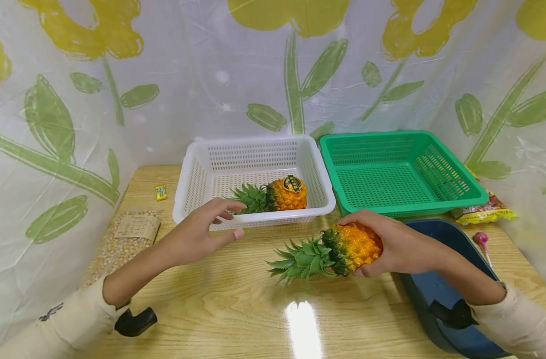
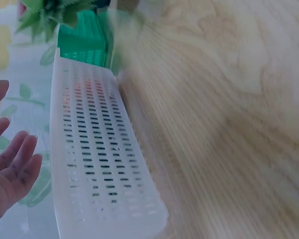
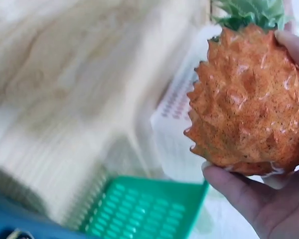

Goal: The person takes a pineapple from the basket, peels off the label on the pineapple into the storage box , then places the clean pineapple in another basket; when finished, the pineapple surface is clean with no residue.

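My right hand (image 1: 396, 244) grips an orange pineapple (image 1: 357, 247) by its fruit body, its green crown pointing left, above the table in front of the baskets. In the right wrist view, thumb and fingers lie around the bumpy pineapple (image 3: 249, 99). A second pineapple (image 1: 288, 194) with a black and yellow label lies inside the white basket (image 1: 250, 218), crown to the left. My left hand (image 1: 205, 232) is held at the front left of that basket with fingers apart and nothing in them. In the left wrist view the left hand (image 2: 12, 172) is partly cut off.
A green basket (image 1: 403, 207) stands right of the white one. The dark blue bin (image 1: 439, 284) sits at the right, near a lollipop (image 1: 481, 239) and a snack bag (image 1: 485, 212). At left lie a bag of kernels (image 1: 129, 237) and a small yellow packet (image 1: 161, 192).
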A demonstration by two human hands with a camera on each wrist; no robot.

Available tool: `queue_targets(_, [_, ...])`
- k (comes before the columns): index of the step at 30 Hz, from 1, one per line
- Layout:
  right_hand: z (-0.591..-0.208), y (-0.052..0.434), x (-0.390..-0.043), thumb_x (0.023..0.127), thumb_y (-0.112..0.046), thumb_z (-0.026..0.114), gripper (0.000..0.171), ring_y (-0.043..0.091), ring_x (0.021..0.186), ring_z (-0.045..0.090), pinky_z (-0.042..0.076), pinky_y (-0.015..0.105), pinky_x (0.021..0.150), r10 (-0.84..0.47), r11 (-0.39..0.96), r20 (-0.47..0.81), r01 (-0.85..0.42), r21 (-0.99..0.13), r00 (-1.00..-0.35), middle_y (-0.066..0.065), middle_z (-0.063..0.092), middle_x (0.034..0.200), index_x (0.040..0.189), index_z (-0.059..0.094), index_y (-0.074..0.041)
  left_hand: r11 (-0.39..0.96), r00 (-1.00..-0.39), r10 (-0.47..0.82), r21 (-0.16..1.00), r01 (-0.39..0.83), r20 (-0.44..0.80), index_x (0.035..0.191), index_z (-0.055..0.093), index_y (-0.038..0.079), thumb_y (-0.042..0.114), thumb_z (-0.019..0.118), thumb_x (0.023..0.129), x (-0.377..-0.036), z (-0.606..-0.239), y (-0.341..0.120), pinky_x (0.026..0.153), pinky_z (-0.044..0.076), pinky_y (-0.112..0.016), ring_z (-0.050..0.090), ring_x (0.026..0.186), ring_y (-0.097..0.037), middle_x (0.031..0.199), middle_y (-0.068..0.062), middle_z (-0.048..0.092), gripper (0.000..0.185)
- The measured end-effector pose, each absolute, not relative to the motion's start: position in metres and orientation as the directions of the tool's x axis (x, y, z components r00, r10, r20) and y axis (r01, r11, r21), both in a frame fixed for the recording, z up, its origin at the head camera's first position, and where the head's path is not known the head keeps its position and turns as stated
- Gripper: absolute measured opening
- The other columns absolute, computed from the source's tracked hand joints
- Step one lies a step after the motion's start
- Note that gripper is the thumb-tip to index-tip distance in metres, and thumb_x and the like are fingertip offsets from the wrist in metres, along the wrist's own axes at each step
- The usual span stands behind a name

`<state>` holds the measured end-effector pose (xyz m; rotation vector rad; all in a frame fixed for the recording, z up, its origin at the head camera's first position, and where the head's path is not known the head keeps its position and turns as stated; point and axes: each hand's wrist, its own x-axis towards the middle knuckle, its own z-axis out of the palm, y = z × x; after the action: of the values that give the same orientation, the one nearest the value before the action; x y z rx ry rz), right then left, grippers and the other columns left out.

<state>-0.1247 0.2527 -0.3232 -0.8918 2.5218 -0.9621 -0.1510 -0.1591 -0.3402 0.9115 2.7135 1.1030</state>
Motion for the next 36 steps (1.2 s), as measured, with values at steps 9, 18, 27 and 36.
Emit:
queue_targets(9, [-0.303,0.272,-0.134,0.079,-0.026,0.088,0.078,0.014,0.089,0.057,0.055,0.029,0.067,-0.656,0.559,-0.011,-0.475,-0.68,-0.754,0.003,0.051,0.125,0.143,0.044,-0.025,0.587,-0.816,0.563,0.632,0.505,0.129,0.139,0.055,0.01,0.025,0.071,0.095,-0.169,-0.345,-0.165,0.1,0.049,-0.05,0.063,0.114,-0.03,0.131,-0.01,0.06,0.049])
queue_targets(18, [-0.279,0.288,-0.152,0.078,-0.019,0.088,0.083,0.015,0.087,0.061,0.057,0.03,0.066,-0.642,0.563,0.001,-0.472,-0.678,-0.766,0.006,0.052,0.126,0.148,0.041,-0.02,0.634,-0.824,0.562,0.602,0.486,0.074,0.133,0.059,0.007,0.026,0.071,0.095,-0.18,-0.355,-0.168,0.097,0.052,-0.048,0.064,0.111,-0.028,0.124,-0.011,0.065,0.044])
queue_targets(27, [-0.268,0.31,-0.176,0.079,-0.014,0.087,0.081,0.016,0.087,0.059,0.055,0.028,0.067,-0.604,0.623,-0.012,-0.462,-0.631,-0.797,0.003,0.052,0.122,0.146,0.043,-0.025,0.663,-0.829,0.559,0.597,0.452,0.007,0.122,0.064,0.012,0.025,0.071,0.095,-0.185,-0.357,-0.17,0.095,0.051,-0.049,0.064,0.11,-0.026,0.118,-0.004,0.068,0.03])
queue_targets(36, [-0.266,0.332,-0.209,0.079,-0.011,0.086,0.08,0.018,0.082,0.062,0.055,0.029,0.066,-0.544,0.676,-0.036,-0.412,-0.612,-0.838,0.005,0.055,0.116,0.147,0.044,-0.023,0.662,-0.827,0.561,0.614,0.43,-0.025,0.113,0.067,0.018,0.025,0.071,0.095,-0.189,-0.359,-0.171,0.092,0.051,-0.047,0.064,0.104,-0.02,0.108,0.002,0.069,0.02])
